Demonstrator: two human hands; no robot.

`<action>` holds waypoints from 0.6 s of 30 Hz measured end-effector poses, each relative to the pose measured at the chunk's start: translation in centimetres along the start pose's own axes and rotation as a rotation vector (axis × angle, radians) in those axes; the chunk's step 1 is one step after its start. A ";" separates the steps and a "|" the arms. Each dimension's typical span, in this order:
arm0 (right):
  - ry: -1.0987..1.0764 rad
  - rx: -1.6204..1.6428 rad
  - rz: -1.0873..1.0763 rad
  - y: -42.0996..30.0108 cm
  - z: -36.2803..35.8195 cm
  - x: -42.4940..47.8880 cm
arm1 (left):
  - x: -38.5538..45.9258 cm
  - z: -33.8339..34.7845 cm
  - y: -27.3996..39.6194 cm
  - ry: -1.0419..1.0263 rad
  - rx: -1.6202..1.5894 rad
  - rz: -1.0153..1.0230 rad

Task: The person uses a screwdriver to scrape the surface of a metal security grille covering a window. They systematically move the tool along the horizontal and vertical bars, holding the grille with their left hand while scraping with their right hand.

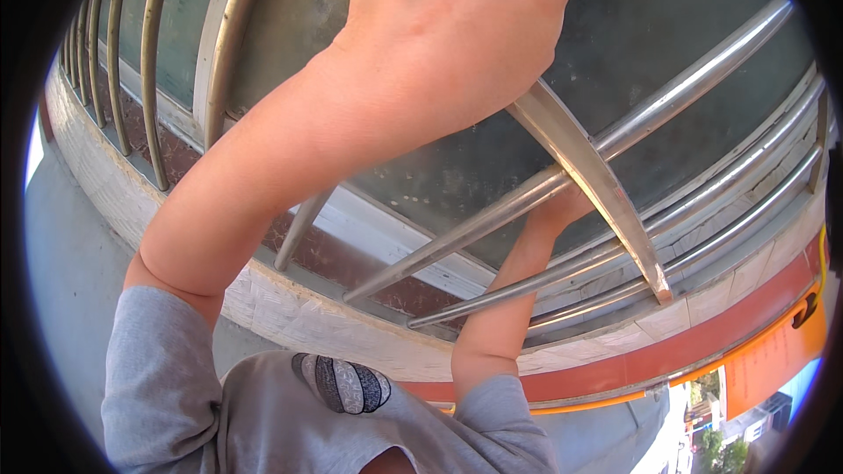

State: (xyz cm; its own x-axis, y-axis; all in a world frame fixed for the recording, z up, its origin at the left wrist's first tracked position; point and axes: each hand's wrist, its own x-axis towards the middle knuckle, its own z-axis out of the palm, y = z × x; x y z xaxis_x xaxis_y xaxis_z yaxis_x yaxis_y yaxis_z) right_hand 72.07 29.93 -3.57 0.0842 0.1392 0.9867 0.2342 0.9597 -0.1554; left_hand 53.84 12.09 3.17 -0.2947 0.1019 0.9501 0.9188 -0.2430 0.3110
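Note:
My left hand (461, 20) is raised in front of a flat metal crossbar (606, 178) of a window grille and covers part of it. Its fingers lie beyond the top of the picture, so its hold does not show. Lower down, my right hand (565, 207) reaches behind the round metal bars (461, 234), close to the dark window glass (672, 164). The crossbar and a round bar partly hide that hand, and its fingers cannot be made out. Both arms come from grey short sleeves.
More upright bars (155, 72) stand at the left before a white window frame (214, 33). Below runs a dark red stone sill (316, 247) above a ledge of pale textured tiles (309, 309). An orange panel (767, 362) bearing writing is at lower right.

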 end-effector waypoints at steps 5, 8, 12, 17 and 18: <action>0.062 0.325 0.399 -1.5 -1.2 1.8 | -0.4 -0.1 -0.7 0.019 0.024 0.003; 0.118 0.104 0.239 0.5 -0.7 1.5 | -0.2 -0.4 -0.1 0.012 0.026 0.020; 0.160 0.231 0.319 0.0 -1.0 1.7 | -0.3 -0.4 0.1 -0.061 0.093 -0.036; 0.156 0.112 0.233 -1.3 -0.5 1.6 | 0.0 0.0 -0.3 -0.065 0.008 -0.022; 0.160 0.112 0.250 -1.6 -0.4 1.4 | 0.0 -0.4 -0.1 -0.077 0.056 -0.024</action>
State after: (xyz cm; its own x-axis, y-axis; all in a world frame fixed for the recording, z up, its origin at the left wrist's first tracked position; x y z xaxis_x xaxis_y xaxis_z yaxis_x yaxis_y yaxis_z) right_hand 72.24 28.48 -1.93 0.2790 0.3430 0.8969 0.0794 0.9226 -0.3775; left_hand 53.66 11.76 3.11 -0.2975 0.1817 0.9373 0.9257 -0.1856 0.3297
